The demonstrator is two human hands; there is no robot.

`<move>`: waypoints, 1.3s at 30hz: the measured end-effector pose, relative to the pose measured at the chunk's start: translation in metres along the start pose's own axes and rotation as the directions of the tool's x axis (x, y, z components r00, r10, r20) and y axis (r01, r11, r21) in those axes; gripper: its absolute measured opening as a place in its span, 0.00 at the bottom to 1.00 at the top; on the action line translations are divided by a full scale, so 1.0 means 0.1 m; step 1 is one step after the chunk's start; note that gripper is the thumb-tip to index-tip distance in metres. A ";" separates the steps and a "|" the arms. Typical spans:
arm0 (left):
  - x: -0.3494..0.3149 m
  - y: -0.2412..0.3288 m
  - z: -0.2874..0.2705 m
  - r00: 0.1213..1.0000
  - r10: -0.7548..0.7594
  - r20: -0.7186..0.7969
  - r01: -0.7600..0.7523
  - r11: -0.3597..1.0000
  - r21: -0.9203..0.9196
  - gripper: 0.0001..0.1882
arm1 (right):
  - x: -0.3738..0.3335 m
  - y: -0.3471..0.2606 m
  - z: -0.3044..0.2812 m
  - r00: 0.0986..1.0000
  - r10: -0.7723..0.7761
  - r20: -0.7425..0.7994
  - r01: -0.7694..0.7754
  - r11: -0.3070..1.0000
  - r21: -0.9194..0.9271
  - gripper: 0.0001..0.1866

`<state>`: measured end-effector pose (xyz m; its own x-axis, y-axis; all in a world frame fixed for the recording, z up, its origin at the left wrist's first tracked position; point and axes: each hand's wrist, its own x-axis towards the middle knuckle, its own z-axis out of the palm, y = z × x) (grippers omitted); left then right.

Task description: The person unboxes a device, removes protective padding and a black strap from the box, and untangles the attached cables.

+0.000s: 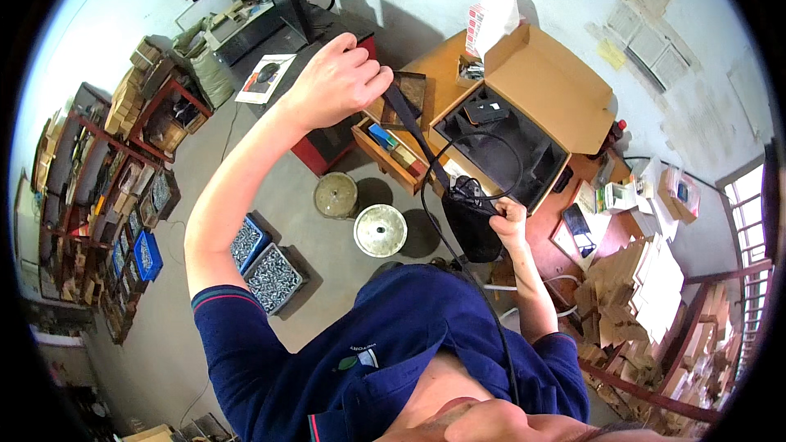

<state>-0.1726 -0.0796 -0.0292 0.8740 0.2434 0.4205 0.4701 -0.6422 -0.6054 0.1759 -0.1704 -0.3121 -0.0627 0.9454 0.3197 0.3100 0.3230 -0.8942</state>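
Note:
My left hand (348, 78) is raised at the upper left, its fingers closed round the end of a black strap (416, 133). The strap stretches down to the right, to a small black bag (473, 233) in front of my body. My right hand (511, 224) is closed on the bag's upper edge, with the fingertips partly hidden. Something dark, too unclear to name, shows at the bag's mouth. A thin black cable (443, 236) loops around there and runs down over my shirt. Behind the bag, an open cardboard box (557, 86) with a dark lining holds a small black device (486, 110).
An open wooden drawer (393, 165) juts out beside two round stools (381, 230). Bins of metal parts (274, 280) stand on the floor at left, before loaded shelves (102, 135). A phone (576, 221) lies on the desk at right; stacked cardboard (634, 286) is nearer.

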 end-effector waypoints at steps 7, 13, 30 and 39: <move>0.38 0.07 -0.18 1.000 0.026 0.011 -0.024 0.992 -0.124 0.13 | -0.05 -0.12 0.11 0.986 0.142 -0.082 -0.141 0.990 0.022 0.06; 0.50 0.02 -0.19 1.000 0.015 0.007 -0.014 0.986 -0.164 0.11 | -0.03 0.00 0.10 0.980 0.138 -0.144 -0.130 0.989 0.065 0.06; 0.64 0.06 -0.19 0.999 -0.044 -0.022 0.036 0.958 -0.284 0.11 | 0.12 0.12 -0.01 0.970 0.172 -0.170 -0.163 0.984 0.067 0.06; 0.73 0.09 -0.24 0.998 -0.049 -0.041 0.034 0.947 -0.318 0.10 | 0.12 0.19 0.07 0.961 0.201 -0.189 -0.166 0.968 0.187 0.10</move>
<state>-0.1073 -0.0850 0.0124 0.8441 0.2450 0.4770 0.4360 -0.8314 -0.3445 0.1741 -0.1532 -0.3274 0.1813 0.9655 0.1870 0.1335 0.1643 -0.9773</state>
